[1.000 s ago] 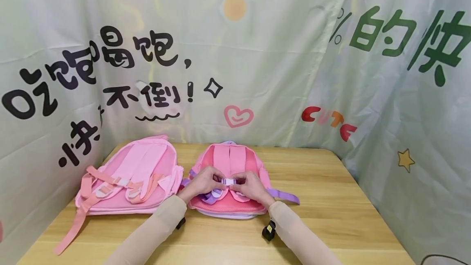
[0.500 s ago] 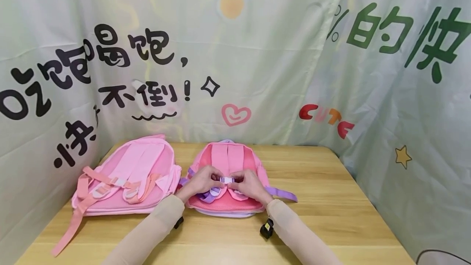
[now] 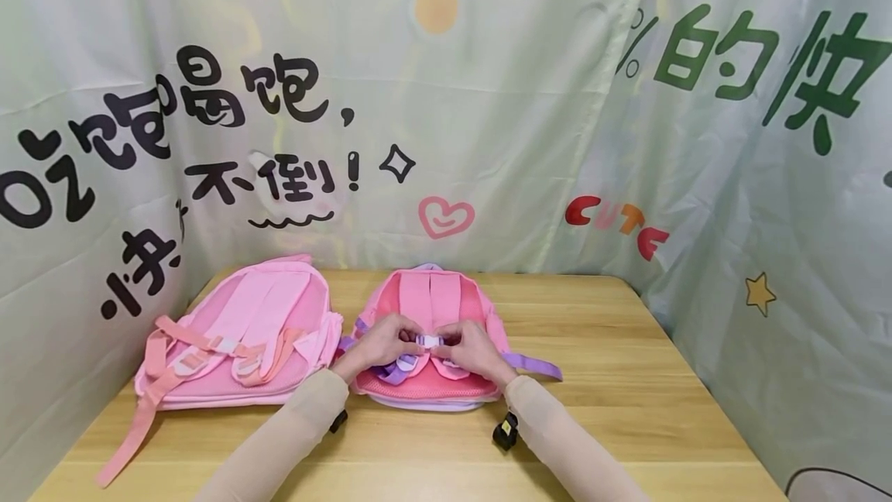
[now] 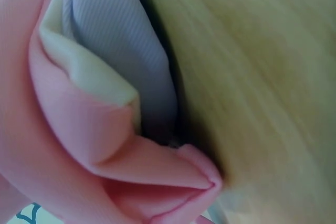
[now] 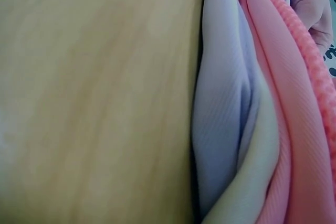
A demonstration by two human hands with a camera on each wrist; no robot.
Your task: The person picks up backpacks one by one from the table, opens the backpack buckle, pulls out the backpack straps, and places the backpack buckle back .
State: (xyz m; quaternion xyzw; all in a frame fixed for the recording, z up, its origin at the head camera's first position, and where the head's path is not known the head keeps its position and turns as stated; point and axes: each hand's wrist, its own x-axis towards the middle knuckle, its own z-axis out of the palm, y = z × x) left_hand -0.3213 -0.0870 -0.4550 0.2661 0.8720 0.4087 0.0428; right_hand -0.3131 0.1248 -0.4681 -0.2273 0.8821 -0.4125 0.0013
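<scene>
A pink backpack (image 3: 446, 299) with purple straps lies back side up in the middle of the table. Across its shoulder straps sits a white plastic buckle (image 3: 429, 341). My left hand (image 3: 390, 341) pinches the buckle's left end, and my right hand (image 3: 472, 348) pinches its right end. Fingers cover part of it, and I cannot tell whether its halves are fully locked. In the left wrist view a pink side fold (image 4: 105, 129) of the bag fills the left. The right wrist view has its lilac and pink edge (image 5: 236, 103), with part of a hand (image 5: 310, 3) beyond.
A lighter pink backpack (image 3: 261, 308) lies on the left, its peach strap (image 3: 132, 440) hanging toward the table's front. A purple strap end (image 3: 533, 366) trails right. The wooden table (image 3: 613, 378) is bordered by printed cloth walls (image 3: 516, 138).
The head view has shifted slightly, so everything sits a little further left. Both hands stay at the buckle with the same pinch.
</scene>
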